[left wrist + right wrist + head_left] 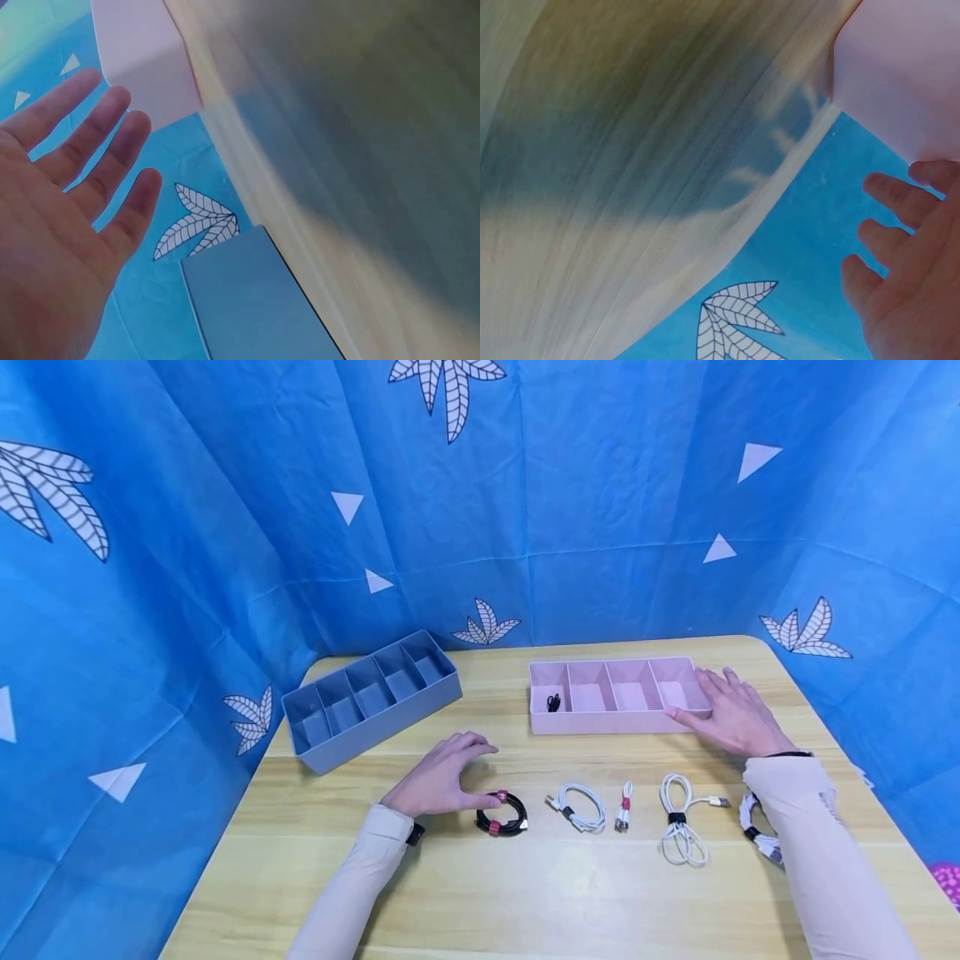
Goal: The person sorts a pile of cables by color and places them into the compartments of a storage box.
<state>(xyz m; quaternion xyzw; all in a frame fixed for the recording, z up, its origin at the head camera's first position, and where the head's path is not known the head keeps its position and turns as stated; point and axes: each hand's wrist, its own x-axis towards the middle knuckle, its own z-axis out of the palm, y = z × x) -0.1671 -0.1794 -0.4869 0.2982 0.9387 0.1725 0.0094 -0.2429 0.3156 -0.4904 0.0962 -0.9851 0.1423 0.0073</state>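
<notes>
My left hand (442,777) is over the table just left of a coiled black cable (513,828) with red ties, thumb near its upper edge. In the left wrist view its fingers (124,154) are spread and hold nothing. At the right end of the pink divided box (600,723), my right hand (738,714) has its thumb by the front corner and fingers along the end wall; whether it presses the box I cannot tell. A small black cable (553,702) lies in the box's leftmost compartment.
Right of the black cable lie a white cable coil (585,810), a short white cable (624,807) with a red tie, and a longer white cable (684,839). Another white cable (763,843) is partly under my right sleeve. A blue-grey divided box (375,731) stands angled at back left.
</notes>
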